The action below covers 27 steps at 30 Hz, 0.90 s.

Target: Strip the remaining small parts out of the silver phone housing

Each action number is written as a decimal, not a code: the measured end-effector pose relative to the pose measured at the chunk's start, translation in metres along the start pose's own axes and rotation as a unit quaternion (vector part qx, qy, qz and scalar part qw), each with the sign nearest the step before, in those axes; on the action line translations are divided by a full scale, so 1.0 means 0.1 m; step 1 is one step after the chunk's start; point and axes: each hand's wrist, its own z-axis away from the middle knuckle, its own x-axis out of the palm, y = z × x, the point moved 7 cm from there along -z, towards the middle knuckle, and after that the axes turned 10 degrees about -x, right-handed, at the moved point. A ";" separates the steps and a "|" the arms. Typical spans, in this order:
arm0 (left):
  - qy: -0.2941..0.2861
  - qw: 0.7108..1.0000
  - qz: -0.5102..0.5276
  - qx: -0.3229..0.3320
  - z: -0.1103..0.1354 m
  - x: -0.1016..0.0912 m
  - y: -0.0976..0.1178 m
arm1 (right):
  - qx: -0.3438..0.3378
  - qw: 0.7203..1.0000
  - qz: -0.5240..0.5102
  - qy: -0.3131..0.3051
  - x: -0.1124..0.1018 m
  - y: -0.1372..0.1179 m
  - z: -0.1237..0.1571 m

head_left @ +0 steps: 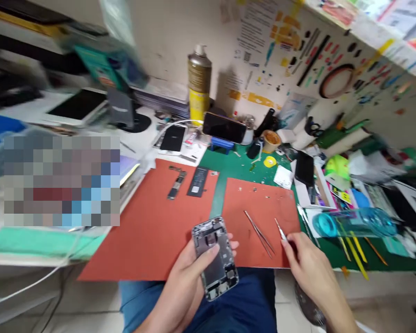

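Note:
My left hand grips an opened phone housing above the mat's front edge, its bare inside facing up and the thumb lying across it. At the right, my right hand pinches a slim pointed tool, its tip over the mat; a screwdriver or similar, I cannot tell which. Between the hands a pair of tweezers lies on the red-brown mat. Farther back on the mat are a black phone battery and a narrow circuit board.
A spray can stands at the back by a phone on a blue stand. To the right lie a clear blue bottle, yellow tools and a white box. Tiny parts dot the right mat. A blurred patch covers the left side.

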 end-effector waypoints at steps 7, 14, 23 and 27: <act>0.045 0.997 -0.012 -0.057 0.07 0.06 0.03 | 0.114 0.989 0.074 0.052 -0.18 0.23 -0.05; 0.050 0.997 -0.015 -0.052 0.07 0.06 0.03 | 0.130 0.987 0.079 0.043 -0.14 0.23 -0.18; 0.035 0.998 -0.018 -0.047 0.08 0.07 0.03 | 0.143 0.986 0.072 0.053 -0.17 0.23 -0.15; 0.027 0.999 -0.009 -0.046 0.08 0.09 0.03 | 0.145 0.985 0.069 0.060 -0.18 0.24 -0.14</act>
